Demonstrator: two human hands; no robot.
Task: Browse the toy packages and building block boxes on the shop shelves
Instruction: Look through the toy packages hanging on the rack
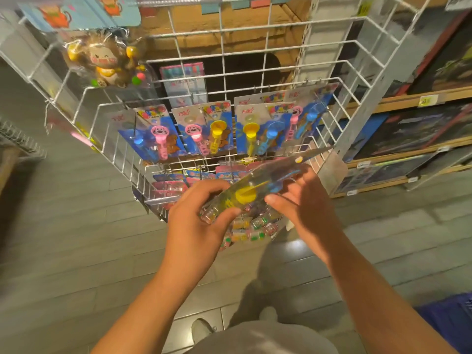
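Right now I hold a blister-packed toy package [258, 190] between both hands, in front of a white wire display rack [255, 72]. My left hand [196, 218] grips the package's lower end: the thumb lies across its clear plastic front and the other fingers [217, 186] curl over its upper edge from behind. My right hand [304, 200] takes the other side, thumb pressing on the front near a yellow disc-shaped part [244, 195] inside the blister, the remaining fingers wrapped round the far edge. So both sets of fingers are clamped on the same package, which sits tilted, its upper end pointing up and to the right towards the rack. The print on it is blurred and I cannot read it.

Just behind the package, hanging on the rack's hooks, is a row of carded bubble wand sets [204, 129] with pink, yellow and blue wands on blue backing cards. Below them, partly hidden by my hands, hang more small carded toys [173, 185]. Up at the left of the rack a bagged lion toy [104, 62] with coloured wheels hangs. To the right, wooden shelves [408, 100] carry dark, flat boxes [421, 131], well apart from my hands. Underfoot is grey plank flooring [76, 226], and one light shoe [201, 329] shows near the bottom edge.
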